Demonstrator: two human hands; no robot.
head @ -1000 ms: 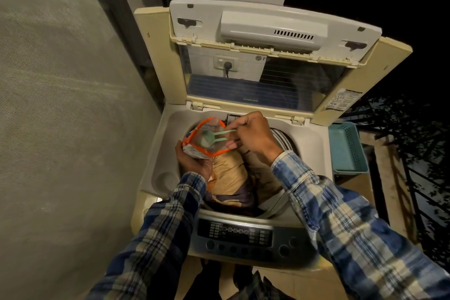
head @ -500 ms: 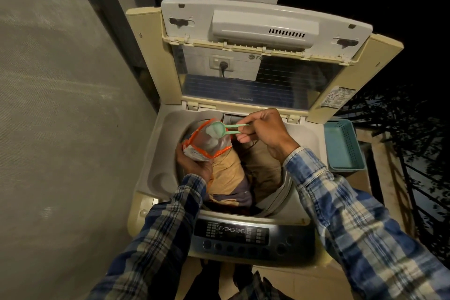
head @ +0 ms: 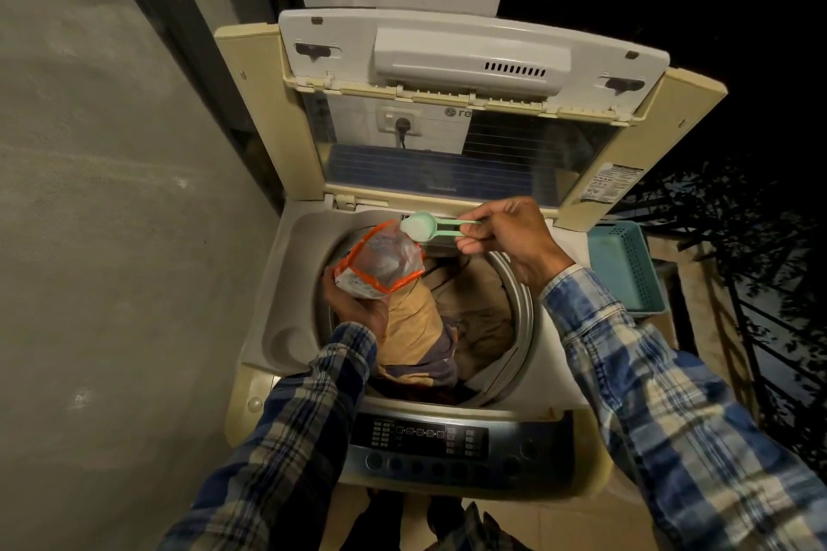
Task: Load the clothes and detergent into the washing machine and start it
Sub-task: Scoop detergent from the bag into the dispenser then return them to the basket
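Observation:
A cream top-loading washing machine (head: 286,282) stands with its lid (head: 470,58) raised. Tan and dark clothes (head: 465,309) fill the drum. My left hand (head: 353,304) grips an orange-edged clear detergent bag (head: 380,259) from below, over the drum's left side. My right hand (head: 510,237) pinches the handle of a green scoop (head: 423,226). The scoop holds a heap of white powder and hovers just above the bag's mouth, at the drum's back edge.
The control panel (head: 429,443) with round buttons runs along the machine's front. A teal plastic basket (head: 626,268) sits to the right of the machine. A grey wall closes the left side; a dark railing and foliage lie to the right.
My right hand lifted the scoop out of the bag and drew it up and to the right, now filled with powder. My left hand kept holding the bag in place.

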